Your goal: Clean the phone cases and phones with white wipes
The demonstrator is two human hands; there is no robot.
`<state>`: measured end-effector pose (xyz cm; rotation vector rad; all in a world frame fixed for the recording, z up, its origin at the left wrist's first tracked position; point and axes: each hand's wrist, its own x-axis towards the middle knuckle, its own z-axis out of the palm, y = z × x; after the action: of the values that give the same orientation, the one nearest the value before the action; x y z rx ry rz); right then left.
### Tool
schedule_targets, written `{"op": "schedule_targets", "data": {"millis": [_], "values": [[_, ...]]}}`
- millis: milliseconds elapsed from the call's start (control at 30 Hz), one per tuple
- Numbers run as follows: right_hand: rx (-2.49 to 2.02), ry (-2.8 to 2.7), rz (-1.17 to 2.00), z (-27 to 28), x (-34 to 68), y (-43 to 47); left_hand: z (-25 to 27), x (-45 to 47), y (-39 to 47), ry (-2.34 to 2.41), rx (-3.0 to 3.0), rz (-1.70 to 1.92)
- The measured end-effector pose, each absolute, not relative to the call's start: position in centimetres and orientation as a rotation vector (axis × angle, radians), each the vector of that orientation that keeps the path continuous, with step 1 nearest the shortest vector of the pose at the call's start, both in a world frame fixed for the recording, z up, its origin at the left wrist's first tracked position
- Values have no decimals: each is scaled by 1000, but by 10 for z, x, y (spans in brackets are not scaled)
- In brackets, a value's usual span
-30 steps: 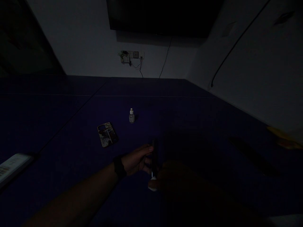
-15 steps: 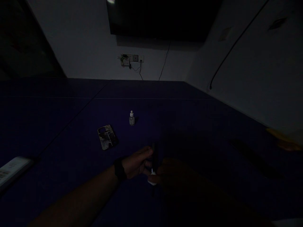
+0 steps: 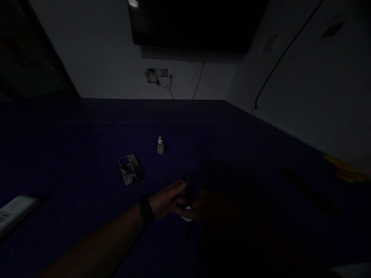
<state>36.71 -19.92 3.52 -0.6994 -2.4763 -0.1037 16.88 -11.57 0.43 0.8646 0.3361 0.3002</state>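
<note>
My left hand [image 3: 171, 199], with a dark band on its wrist, grips a thin dark slab-like thing [image 3: 188, 187] seen nearly edge-on; it is too dark to tell its kind. Deep in shadow, my right hand [image 3: 211, 206] is closed on a small white piece [image 3: 188, 214], like a pad or folded cloth. That white piece lies against the near part of the dark slab. Beyond my hands stands a small clear dropper bottle [image 3: 160, 148] with a white top. A patterned phone case [image 3: 130, 169] lies left of the bottle.
The dark blue tabletop [image 3: 95, 154] runs to the wall. A white box [image 3: 17, 210] is at the left edge. At the right lie a long dark flat thing [image 3: 307, 191] and something yellow [image 3: 343, 166]. Sockets with cables [image 3: 159, 73] sit under a wall screen [image 3: 191, 23].
My right hand and the white piece have moved slightly away from me along the dark slab. My left hand keeps its hold. The view has shifted a little.
</note>
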Motion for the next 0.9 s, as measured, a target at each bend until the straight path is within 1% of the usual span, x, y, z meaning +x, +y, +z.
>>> {"op": "schedule_targets", "data": {"millis": [100, 267, 367, 533, 700, 900], "values": [[-719, -2329, -88, 35, 370, -187, 6, 168, -116, 357, 887, 294], [-892, -2175, -47, 38, 376, -163, 7, 167, -116, 391, 911, 279], [-897, -2209, -16, 39, 376, -165, 6, 168, -115, 376, 907, 271], [-690, -2345, 10, 33, 375, -177, 7, 168, -115, 355, 866, 284], [-906, -2209, -20, 39, 372, -169, 7, 168, -115, 381, 878, 269], [-925, -2248, -35, 42, 369, -175, 9, 167, -115, 399, 821, 286]]}}
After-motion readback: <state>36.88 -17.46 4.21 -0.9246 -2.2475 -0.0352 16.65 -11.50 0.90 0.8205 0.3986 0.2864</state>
